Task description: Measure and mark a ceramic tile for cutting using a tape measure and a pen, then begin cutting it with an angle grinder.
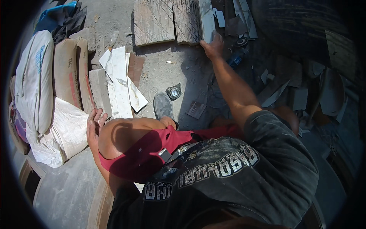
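Dusty concrete ground (pixel 164 72), sunlit, strewn with tile offcuts; view from above a crouching person.

1. Stacked sacks (pixel 49 87), white and tan, at nine o'clock, lying against one another.
2. Large dark tyre-like mass (pixel 301 23) at one to two o'clock, in shadow; detail unclear.
3. Two weathered grey slabs (pixel 164 21) at twelve o'clock, side by side, edges touching.
4. Loose white marbled tile strips (pixel 122 82) at ten o'clock, overlapping one another beside a brown piece; untouched.
5. Pale tile piece (pixel 207 21) at twelve o'clock, just right of the slabs, standing tilted against them. Right hand (pixel 213 47) reaches to its lower edge, fingers curled on it; grip appears closed on the tile, which is not yet lifted clear.
6. Left hand (pixel 94 128) at eight o'clock, beside the bent knee, open, fingers spread, holding nothing, nearest the lowest white sack.
7. Grey shoe (pixel 163 106) at centre, flat on the ground.
8. Small round metal fitting (pixel 174 92), just above the shoe.

Progress, judged: one tile being taken up; the scattered pieces at three o'clock and the strips remain unhandled.
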The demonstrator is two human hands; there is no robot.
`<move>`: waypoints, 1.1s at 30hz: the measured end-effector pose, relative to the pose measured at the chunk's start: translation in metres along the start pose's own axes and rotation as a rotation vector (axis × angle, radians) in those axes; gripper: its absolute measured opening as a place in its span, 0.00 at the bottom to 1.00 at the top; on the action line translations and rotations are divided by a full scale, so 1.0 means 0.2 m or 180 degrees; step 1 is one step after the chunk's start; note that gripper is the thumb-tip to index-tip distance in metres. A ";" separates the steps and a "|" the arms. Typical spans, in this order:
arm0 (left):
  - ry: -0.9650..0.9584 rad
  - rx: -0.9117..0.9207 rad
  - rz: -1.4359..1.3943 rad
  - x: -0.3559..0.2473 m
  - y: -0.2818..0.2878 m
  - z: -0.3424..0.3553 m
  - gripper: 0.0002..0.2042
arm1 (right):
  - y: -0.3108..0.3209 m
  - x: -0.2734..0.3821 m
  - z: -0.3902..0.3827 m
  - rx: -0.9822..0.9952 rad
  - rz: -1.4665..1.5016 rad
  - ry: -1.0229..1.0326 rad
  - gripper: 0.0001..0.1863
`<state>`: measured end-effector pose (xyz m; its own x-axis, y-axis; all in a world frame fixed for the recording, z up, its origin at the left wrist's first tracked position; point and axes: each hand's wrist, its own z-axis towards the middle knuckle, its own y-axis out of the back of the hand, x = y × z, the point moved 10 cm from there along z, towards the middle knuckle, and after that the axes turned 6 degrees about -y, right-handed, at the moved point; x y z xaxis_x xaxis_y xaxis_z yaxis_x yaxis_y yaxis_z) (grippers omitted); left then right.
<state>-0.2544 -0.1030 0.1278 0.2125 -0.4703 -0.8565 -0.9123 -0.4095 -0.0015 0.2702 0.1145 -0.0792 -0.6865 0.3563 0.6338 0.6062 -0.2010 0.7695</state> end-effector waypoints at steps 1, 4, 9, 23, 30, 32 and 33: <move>-0.0043 0.0094 -0.0027 0.00 -0.01 0.01 0.27 | 0.02 -0.02 0.00 -0.0034 0.0363 -0.0038 0.45; -0.0014 0.0208 -0.0047 0.03 -0.02 0.05 0.28 | 0.02 -0.05 0.02 0.0023 0.0719 -0.0072 0.43; -0.0067 0.0216 -0.0018 0.03 0.00 0.07 0.28 | -0.04 -0.10 0.05 0.0314 0.1165 -0.0382 0.41; -0.0060 0.0187 0.0030 0.02 -0.03 0.04 0.29 | -0.04 0.05 -0.04 0.0268 -0.1106 -0.0189 0.47; 0.0290 0.0013 0.0126 0.18 0.02 0.02 0.28 | -0.11 0.07 -0.03 0.0343 -0.1148 -0.0275 0.47; 0.0415 -0.0154 0.0107 0.26 0.07 0.05 0.27 | -0.11 0.06 -0.04 0.0352 -0.1222 -0.0280 0.47; 0.0474 -0.0201 0.0015 0.31 0.09 0.06 0.27 | -0.12 0.05 -0.04 0.0408 -0.1194 -0.0279 0.47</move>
<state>-0.2617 -0.1296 0.0679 0.2622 -0.5811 -0.7704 -0.8905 -0.4532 0.0388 0.2456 0.1152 -0.0899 -0.8361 0.4608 0.2977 0.3691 0.0710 0.9267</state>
